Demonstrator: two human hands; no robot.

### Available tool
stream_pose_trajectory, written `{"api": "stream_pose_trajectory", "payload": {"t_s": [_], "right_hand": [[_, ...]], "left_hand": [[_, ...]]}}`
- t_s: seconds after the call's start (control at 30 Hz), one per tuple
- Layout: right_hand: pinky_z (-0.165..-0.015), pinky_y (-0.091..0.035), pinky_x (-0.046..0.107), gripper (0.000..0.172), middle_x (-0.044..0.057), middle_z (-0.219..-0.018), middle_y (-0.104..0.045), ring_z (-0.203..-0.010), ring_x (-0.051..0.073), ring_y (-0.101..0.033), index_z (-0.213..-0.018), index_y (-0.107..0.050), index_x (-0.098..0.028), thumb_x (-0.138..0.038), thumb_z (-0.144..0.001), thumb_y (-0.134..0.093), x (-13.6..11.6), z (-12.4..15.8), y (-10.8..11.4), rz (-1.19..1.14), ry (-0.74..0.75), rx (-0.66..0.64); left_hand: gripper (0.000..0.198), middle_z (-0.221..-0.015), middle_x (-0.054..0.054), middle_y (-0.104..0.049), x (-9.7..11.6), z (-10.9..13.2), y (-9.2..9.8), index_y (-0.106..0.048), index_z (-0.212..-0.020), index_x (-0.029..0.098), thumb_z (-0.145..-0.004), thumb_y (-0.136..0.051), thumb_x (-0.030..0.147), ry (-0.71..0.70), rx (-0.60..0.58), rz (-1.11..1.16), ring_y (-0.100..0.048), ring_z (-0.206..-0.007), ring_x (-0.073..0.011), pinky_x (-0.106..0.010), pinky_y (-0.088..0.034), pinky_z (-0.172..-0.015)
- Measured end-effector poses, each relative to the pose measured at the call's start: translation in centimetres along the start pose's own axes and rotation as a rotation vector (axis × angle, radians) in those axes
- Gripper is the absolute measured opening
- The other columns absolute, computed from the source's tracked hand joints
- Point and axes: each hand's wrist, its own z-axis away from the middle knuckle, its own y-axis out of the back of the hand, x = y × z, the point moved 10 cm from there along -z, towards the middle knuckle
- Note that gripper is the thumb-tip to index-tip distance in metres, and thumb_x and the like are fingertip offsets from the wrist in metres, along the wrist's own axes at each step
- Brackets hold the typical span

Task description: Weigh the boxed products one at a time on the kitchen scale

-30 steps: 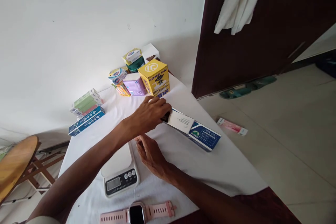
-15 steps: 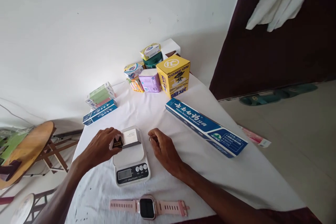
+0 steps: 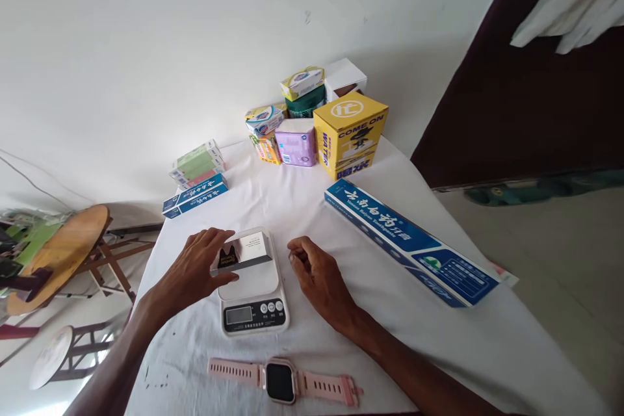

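A small white box with a black "Bamboo Charcoal" end lies on the pan of a white digital kitchen scale. My left hand is at the left end of this box, thumb and fingers spread apart, holding nothing. Just right of the scale, my right hand rests on the cloth with its fingers curled in and nothing showing in them. The scale's display looks blank. In front of the scale a pink smartwatch lies with its strap stretched out.
A long blue toothpaste box lies to the right on the white tablecloth. Behind stand a yellow box, a purple pack and several small cartons. At back left are blue toothpaste boxes beside a green carton.
My left hand's fingers have spread and let go of the small box, which stays on the scale. My right hand keeps its curl. The whole view has shifted slightly.
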Motion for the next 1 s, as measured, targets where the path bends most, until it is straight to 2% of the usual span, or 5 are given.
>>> {"api": "stream_pose_trajectory", "payload": {"t_s": [0.13, 0.27, 0.5, 0.67, 1.0], "right_hand": [[-0.072, -0.050, 0.030, 0.014, 0.003, -0.086, -0.066, -0.078, 0.018, -0.065, -0.101, -0.059, -0.020, -0.025, -0.097, -0.046, -0.1, 0.0, 0.0, 0.014, -0.025, -0.012], [-0.070, -0.050, 0.030, 0.015, 0.003, -0.086, -0.068, -0.077, 0.019, -0.065, -0.101, -0.060, -0.021, -0.028, -0.096, -0.049, 0.0, 0.0, -0.1, 0.026, -0.038, -0.015], [-0.067, -0.050, 0.031, 0.015, 0.003, -0.085, -0.068, -0.075, 0.020, -0.065, -0.100, -0.061, -0.024, -0.034, -0.097, -0.051, 0.5, 0.1, -0.4, 0.044, -0.056, -0.030], [-0.071, -0.051, 0.031, 0.016, 0.003, -0.088, -0.069, -0.079, 0.020, -0.066, -0.101, -0.061, -0.024, -0.036, -0.098, -0.052, 0.8, 0.1, -0.5, 0.066, -0.078, -0.043], [-0.070, -0.051, 0.031, 0.014, 0.003, -0.088, -0.069, -0.078, 0.020, -0.066, -0.103, -0.061, -0.024, -0.034, -0.098, -0.052, 1.2, 0.2, -0.7, 0.064, -0.095, -0.052]], "left_hand": [[0.040, -0.112, -0.006, -0.066, -0.2, -0.1, -0.7, -0.056, -0.122, 0.024, -0.087, -0.074, 0.024, 0.037, -0.069, 0.018, -0.062, -0.104, -0.0267, -0.045, -0.046, -0.094], [0.035, -0.115, -0.006, -0.066, -2.1, -0.5, 0.2, -0.056, -0.122, 0.025, -0.090, -0.069, 0.023, 0.058, -0.065, 0.005, -0.062, -0.105, -0.0272, -0.045, -0.047, -0.091], [0.035, -0.120, -0.008, -0.064, -12.8, -4.7, 4.0, -0.057, -0.121, 0.023, -0.088, -0.065, 0.027, 0.255, 0.146, -0.038, -0.060, -0.111, -0.0275, -0.041, -0.047, -0.096], [0.038, -0.123, -0.011, -0.062, -18.9, -8.0, 4.1, -0.058, -0.123, 0.020, -0.087, -0.064, 0.027, 0.367, 0.150, -0.065, -0.057, -0.115, -0.0289, -0.040, -0.043, -0.098], [0.042, -0.134, -0.013, -0.056, -21.9, -9.7, 2.5, -0.059, -0.131, 0.021, -0.090, -0.061, 0.030, 0.424, 0.078, -0.054, -0.048, -0.128, -0.0317, -0.046, -0.038, -0.106]]}}
